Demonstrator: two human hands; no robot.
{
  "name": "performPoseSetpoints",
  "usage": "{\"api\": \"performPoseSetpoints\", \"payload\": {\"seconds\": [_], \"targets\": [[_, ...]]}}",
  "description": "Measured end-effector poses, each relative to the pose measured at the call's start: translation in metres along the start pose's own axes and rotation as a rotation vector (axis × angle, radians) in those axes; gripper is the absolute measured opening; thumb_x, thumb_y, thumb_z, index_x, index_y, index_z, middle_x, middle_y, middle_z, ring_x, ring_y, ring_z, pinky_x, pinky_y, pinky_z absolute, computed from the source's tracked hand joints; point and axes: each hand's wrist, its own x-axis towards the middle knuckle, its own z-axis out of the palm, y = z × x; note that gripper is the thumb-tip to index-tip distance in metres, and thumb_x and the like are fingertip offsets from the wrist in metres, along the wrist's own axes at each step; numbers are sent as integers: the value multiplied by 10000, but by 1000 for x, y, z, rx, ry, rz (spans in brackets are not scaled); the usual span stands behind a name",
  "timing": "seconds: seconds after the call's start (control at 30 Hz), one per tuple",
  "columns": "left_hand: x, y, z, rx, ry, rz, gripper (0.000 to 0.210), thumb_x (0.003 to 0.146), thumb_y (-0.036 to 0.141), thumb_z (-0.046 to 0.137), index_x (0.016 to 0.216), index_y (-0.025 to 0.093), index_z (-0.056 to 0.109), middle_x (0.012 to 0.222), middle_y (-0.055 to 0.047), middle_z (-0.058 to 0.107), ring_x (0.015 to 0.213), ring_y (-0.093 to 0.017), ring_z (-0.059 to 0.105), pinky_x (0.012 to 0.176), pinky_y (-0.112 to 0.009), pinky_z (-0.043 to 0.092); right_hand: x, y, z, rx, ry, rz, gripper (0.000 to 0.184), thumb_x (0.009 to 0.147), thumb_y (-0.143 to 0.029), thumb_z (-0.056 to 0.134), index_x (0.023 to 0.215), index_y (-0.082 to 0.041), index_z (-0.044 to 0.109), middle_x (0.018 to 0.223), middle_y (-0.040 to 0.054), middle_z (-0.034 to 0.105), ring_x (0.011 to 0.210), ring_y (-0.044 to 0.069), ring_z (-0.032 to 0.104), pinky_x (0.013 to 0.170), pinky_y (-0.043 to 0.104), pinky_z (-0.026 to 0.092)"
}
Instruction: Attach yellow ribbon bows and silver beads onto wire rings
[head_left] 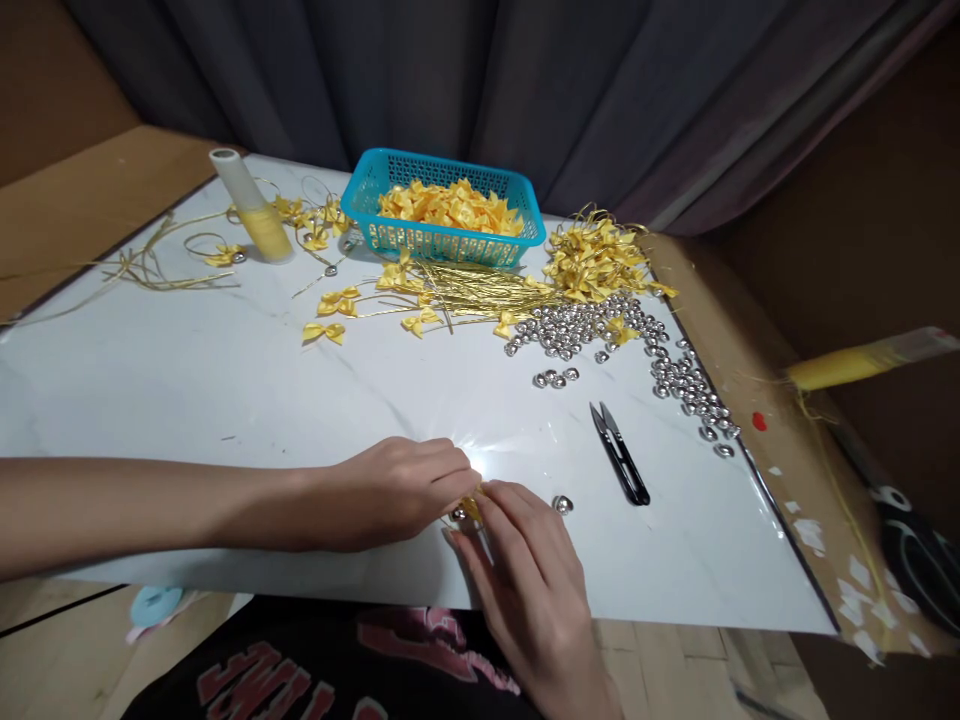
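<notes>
Basket (446,232), blue: yellow bows (448,207) inside. Left of it stands a thread spool (264,225); right of it, a bow pile (596,258), with silver beads (564,328) and snips (621,455) nearer you. Well in front of it, your left hand (409,490) and right hand (536,570) pinch one partly hidden bow (471,507) between their fingers.

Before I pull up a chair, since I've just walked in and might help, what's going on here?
A person's left hand and right hand meet near the front of the white table, fingers closed on a small yellow piece with a silver bead beside it; the fingers partly hide both. Black snips lie to the right, out of hand. Farther back are a blue basket of yellow bows, gold strands and scattered silver beads.
</notes>
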Motion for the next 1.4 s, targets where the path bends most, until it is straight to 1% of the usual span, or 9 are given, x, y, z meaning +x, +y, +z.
{"api": "performPoseSetpoints", "payload": {"seconds": [0.2, 0.3, 0.4, 0.53, 0.73, 0.9, 1.1, 1.23, 1.4], "targets": [[-6, -3, 8, -50, 53, -30, 231, 892, 35, 339, 912, 125, 552, 846, -73, 638, 707, -159, 543, 591, -257, 458, -3, -1, 6, 45, 62, -66, 366, 778, 36, 625, 1130, -62, 595, 1048, 146, 681, 1019, 229, 611, 829, 392, 558], [-7, -2, 9, -70, 63, -43, 221, 898, 44, 351, 916, 131, 553, 834, -68, 637, 710, -155, 554, 601, -253, 466, -4, -1, 7, 88, 69, -87, 334, 765, 60, 621, 1081, -48, 616, 1019, 157, 689, 990, 232, 622, 795, 398, 579], [-6, -1, 8, -62, 68, -39, 225, 903, 54, 351, 921, 138, 559, 825, -64, 637, 704, -145, 560, 606, -243, 474, -4, -1, 8, 111, 76, -84, 289, 765, 64, 620, 1034, -40, 631, 983, 165, 696, 952, 231, 635, 760, 396, 593], [-5, -1, 7, -37, 63, -23, 253, 904, 47, 331, 899, 124, 572, 831, -73, 647, 697, -154, 558, 584, -252, 470, -4, -1, 9, 91, 80, -95, 263, 761, 67, 625, 1010, -17, 639, 960, 181, 699, 939, 239, 642, 769, 405, 596], [-6, -2, 7, -12, 90, -8, 289, 922, 46, 310, 855, 128, 578, 822, -72, 649, 684, -152, 550, 589, -258, 459, -5, 0, 10, 79, 103, -99, 244, 760, 54, 634, 988, -30, 650, 928, 167, 708, 911, 238, 656, 753, 388, 608], [-4, -1, 6, -10, 99, -29, 282, 952, 101, 316, 860, 126, 582, 796, -62, 648, 686, -153, 554, 589, -258, 454, -5, 0, 10, 74, 100, -107, 225, 763, 54, 630, 966, -38, 659, 899, 159, 716, 889, 237, 665, 733, 383, 613], [-3, 1, 4, -12, 87, -51, 254, 940, 103, 349, 862, 137, 588, 783, -46, 640, 704, -149, 561, 611, -256, 455, -4, 1, 12, 81, 116, -135, 207, 727, 82, 652, 914, -6, 658, 876, 186, 719, 884, 251, 668, 720, 390, 614], [-3, 1, 3, -36, 78, -60, 253, 931, 88, 345, 860, 138, 583, 784, -45, 635, 702, -146, 558, 613, -255, 450, -8, 4, 14, 58, 110, -149, 232, 727, 81, 652, 938, -16, 650, 895, 179, 721, 902, 248, 668, 737, 397, 610], [-3, 2, 1, -85, 60, -71, 220, 931, 100, 365, 880, 134, 576, 806, -52, 634, 731, -151, 562, 641, -258, 452, -15, 9, 18, 43, 108, -177, 313, 705, 92, 661, 1000, -10, 640, 942, 186, 714, 960, 263, 649, 771, 414, 597]]}}
